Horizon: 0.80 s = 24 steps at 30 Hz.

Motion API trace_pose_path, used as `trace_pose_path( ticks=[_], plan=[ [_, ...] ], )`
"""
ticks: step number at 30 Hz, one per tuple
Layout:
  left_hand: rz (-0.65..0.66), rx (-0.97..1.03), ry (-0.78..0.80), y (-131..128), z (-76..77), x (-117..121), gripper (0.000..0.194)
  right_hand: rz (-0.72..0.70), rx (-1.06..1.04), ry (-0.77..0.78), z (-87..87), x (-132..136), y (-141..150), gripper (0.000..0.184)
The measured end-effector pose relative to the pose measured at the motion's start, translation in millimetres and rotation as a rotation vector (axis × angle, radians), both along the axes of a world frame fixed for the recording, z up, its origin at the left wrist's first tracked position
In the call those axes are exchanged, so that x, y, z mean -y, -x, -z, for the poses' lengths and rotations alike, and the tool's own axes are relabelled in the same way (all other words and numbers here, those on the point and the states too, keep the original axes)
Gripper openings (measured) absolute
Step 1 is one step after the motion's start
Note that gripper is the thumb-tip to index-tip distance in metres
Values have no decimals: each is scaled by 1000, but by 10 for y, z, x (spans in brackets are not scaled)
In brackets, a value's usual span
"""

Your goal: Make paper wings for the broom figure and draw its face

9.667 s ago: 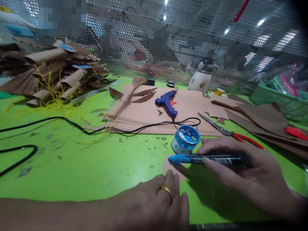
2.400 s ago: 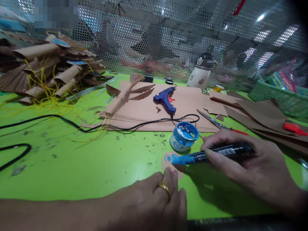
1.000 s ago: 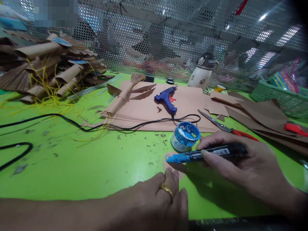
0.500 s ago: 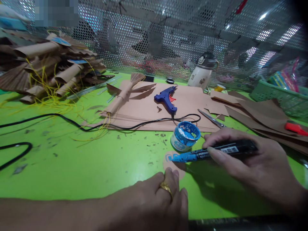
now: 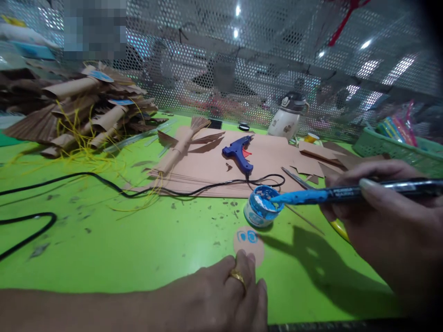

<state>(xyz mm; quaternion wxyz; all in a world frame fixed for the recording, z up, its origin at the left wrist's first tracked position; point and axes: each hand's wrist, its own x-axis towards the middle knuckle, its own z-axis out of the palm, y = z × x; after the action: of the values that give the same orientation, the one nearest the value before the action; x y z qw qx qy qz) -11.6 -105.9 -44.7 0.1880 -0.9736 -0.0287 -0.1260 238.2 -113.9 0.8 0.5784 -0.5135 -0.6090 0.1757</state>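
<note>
My right hand [image 5: 384, 226] grips a black permanent marker [image 5: 346, 192] whose front end is coated in blue paint. Its tip is at the mouth of a small paint jar [image 5: 261, 216], smeared blue and white inside. In front of the jar lies a brown paper circle [image 5: 247, 248] with two blue outlined shapes, each with a blue mark inside. The fingertips of my left hand [image 5: 231, 290], a gold ring on one finger, press the circle's near edge to the table. Those fingers are held together and bent.
Behind the jar, a blue glue gun [image 5: 238, 152] and a paper-roll figure [image 5: 176, 150] lie on brown sheets [image 5: 270, 154]. A black cord [image 5: 104, 180] crosses the green table. Similar figures [image 5: 78, 108] are piled left; scissors [image 5: 294, 177], a green basket [image 5: 391, 147] and a flask [image 5: 285, 120] stand right.
My right hand has lifted the marker off the paper circle and carried it up and right to the paint jar. A second blue shape now shows fully. My left hand stays on the circle.
</note>
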Motion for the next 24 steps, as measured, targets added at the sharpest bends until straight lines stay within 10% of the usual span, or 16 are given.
trace_pose_path(
  ticks=[3,10,24],
  plan=[
    [-18,40,-1,-18,-41,-3,31,42,-227,-2,-23,-108,-19,5],
    [-44,100,2,-91,-30,-24,27,28,164,195,68,-182,15,10],
    [-54,122,-20,-106,37,-27,26,-59,149,252,106,-182,6,18]
  ],
)
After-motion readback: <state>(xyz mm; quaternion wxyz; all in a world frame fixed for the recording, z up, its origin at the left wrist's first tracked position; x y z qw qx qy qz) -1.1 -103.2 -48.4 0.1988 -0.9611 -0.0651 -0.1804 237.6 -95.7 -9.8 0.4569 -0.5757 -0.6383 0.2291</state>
